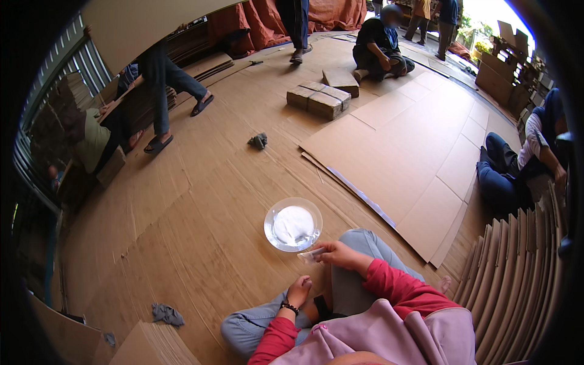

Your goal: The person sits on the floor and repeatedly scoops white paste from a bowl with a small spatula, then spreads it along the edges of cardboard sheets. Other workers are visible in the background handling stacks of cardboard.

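My right hand [344,254] is closed around a small clear plastic packet [311,255], held just beside the near rim of a bowl. The round, clear bowl [272,234] stands on the floor in front of me, with a heap of white powder [293,225] in it. Over my bent left leg rests my left hand [299,291], its fingers curled and nothing showing in them; a dark beaded bracelet circles that wrist. Exactly what the packet contains is too small to tell.
Large flat cardboard sheets [395,164] lie to the right, with a stack of folded cardboard [505,274] nearer me. Strapped bundles [319,99] sit farther off. Grey rags [258,141] lie on the floor. At left a person walks carrying a big board [146,27]; others sit around.
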`<act>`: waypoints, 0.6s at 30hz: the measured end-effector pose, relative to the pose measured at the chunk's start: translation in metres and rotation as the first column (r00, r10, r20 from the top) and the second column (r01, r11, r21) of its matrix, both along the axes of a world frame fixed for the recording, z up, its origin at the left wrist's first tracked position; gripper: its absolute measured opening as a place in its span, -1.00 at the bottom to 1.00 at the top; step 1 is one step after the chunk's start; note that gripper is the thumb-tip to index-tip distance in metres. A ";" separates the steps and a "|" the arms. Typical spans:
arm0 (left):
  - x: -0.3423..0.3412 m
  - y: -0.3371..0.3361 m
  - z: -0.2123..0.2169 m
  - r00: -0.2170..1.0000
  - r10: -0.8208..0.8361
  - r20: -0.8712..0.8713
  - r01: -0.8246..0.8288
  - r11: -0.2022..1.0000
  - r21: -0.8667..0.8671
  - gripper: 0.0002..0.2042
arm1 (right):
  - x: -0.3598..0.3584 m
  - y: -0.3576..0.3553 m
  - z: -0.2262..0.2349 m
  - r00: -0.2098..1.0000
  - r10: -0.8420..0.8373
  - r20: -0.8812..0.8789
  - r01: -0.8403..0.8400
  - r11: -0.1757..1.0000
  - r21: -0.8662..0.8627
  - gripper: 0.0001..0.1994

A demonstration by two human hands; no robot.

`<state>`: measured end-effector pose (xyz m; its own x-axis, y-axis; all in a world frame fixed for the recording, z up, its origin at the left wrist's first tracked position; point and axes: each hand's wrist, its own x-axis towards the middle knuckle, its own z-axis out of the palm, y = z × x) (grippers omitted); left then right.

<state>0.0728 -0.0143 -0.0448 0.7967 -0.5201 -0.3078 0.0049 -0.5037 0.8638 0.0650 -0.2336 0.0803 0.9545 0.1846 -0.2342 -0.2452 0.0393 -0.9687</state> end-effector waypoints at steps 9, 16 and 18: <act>0.001 -0.001 -0.002 0.998 0.012 -0.069 -0.014 1.000 -0.028 -0.62 | 0.000 -0.003 0.001 0.999 0.042 -0.019 -0.042 0.999 -0.011 -0.75; 0.000 0.000 0.001 0.991 0.024 -0.132 -0.023 1.000 0.015 -0.61 | 0.000 -0.001 0.002 0.999 0.024 -0.033 -0.024 1.000 0.014 -0.75; 0.000 0.000 0.002 0.995 0.020 -0.093 -0.020 1.000 -0.003 -0.61 | -0.001 -0.001 0.003 0.999 0.026 -0.019 -0.026 1.000 0.013 -0.75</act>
